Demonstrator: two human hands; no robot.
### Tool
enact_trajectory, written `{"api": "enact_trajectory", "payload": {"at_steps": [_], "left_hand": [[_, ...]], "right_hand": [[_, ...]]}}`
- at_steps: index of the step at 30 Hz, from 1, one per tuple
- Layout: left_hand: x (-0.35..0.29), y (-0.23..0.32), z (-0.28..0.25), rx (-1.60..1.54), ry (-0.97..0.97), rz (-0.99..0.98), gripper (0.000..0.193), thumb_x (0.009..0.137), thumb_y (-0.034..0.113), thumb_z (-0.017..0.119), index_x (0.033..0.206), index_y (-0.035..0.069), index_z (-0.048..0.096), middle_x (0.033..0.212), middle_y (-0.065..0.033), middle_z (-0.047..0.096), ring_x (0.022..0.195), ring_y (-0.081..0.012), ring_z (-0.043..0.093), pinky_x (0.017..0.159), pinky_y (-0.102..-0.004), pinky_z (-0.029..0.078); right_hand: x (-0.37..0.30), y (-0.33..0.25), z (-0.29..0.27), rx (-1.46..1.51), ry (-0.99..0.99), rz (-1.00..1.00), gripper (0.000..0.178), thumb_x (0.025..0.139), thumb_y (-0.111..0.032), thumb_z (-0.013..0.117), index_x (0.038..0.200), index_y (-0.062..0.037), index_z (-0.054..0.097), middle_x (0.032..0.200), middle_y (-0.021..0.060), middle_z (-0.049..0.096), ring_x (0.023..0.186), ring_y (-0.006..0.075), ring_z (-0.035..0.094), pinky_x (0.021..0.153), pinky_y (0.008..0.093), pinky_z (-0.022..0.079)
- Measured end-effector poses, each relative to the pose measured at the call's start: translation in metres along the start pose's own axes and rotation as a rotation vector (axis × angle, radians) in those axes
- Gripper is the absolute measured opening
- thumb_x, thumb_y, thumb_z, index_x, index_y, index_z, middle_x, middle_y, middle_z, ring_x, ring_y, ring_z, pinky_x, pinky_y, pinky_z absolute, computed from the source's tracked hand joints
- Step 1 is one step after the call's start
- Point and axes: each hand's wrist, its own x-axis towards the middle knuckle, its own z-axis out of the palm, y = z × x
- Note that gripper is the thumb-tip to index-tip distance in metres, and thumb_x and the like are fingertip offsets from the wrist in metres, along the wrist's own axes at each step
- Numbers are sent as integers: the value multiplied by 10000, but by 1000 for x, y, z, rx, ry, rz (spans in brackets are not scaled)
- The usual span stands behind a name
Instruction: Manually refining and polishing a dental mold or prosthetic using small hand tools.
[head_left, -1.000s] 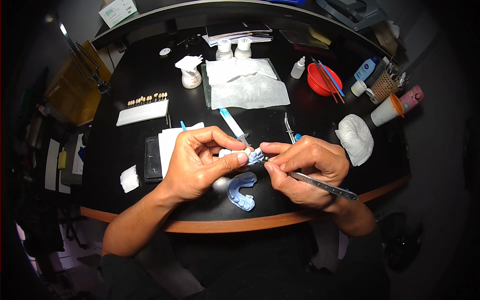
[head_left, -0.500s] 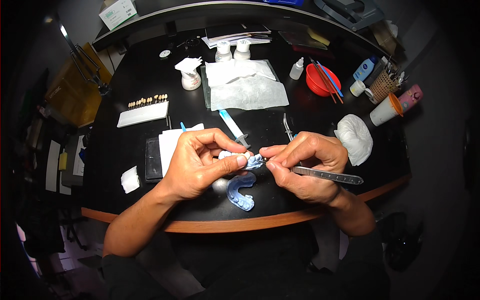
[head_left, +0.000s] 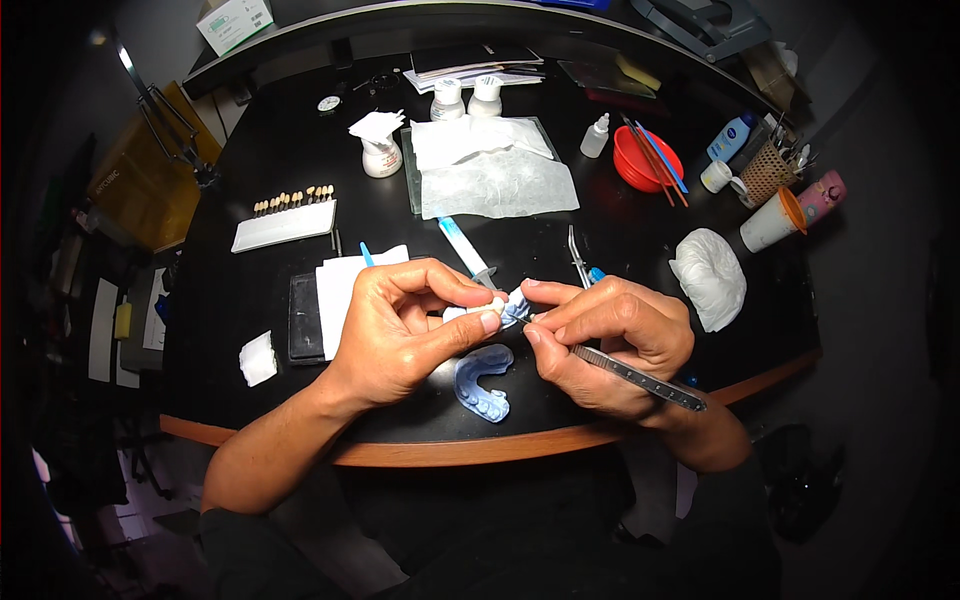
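Observation:
Between thumb and fingers, my left hand pinches a small blue dental cast with whitish teeth, partly hidden by the fingers. My right hand is closed around a scalpel with a flat, marked metal handle. Its thin tip meets the cast's right side, though the exact contact is too small to make out. My right index finger also reaches the cast's edge. Just below the hands, a second blue horseshoe-shaped dental cast lies on the black table.
Beyond my hands lie a syringe, metal tweezers and white tissue sheets. A tooth shade guide sits left. A red bowl with brushes and a crumpled white bundle stand right. The wooden table edge runs nearest me.
The scalpel's handle has swung downward at its rear end as my right hand turned. The held cast has tilted slightly, its right end higher. My left hand keeps its pinch.

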Motion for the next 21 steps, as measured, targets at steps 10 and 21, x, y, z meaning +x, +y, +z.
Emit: {"api": "enact_trajectory", "payload": {"at_steps": [10, 21], "left_hand": [[0, -1, 0, 41, 48, -17, 115, 891, -75, 757, 990, -78, 700, 1004, -200, 744, 941, -168, 730, 844, -271, 608], [1, 5, -3, -26, -10, -93, 124, 912, -57, 745, 1021, -88, 696, 958, -172, 735, 911, -164, 734, 824, -266, 623]], "right_hand": [[-1, 3, -4, -27, -54, -42, 202, 748, 133, 789, 787, -4, 645, 742, 113, 716, 675, 151, 724, 834, 469, 667], [2, 0, -11, 50, -93, 13, 216, 756, 143, 774, 790, -16, 632, 741, 115, 715, 680, 151, 729, 813, 433, 673]]}}
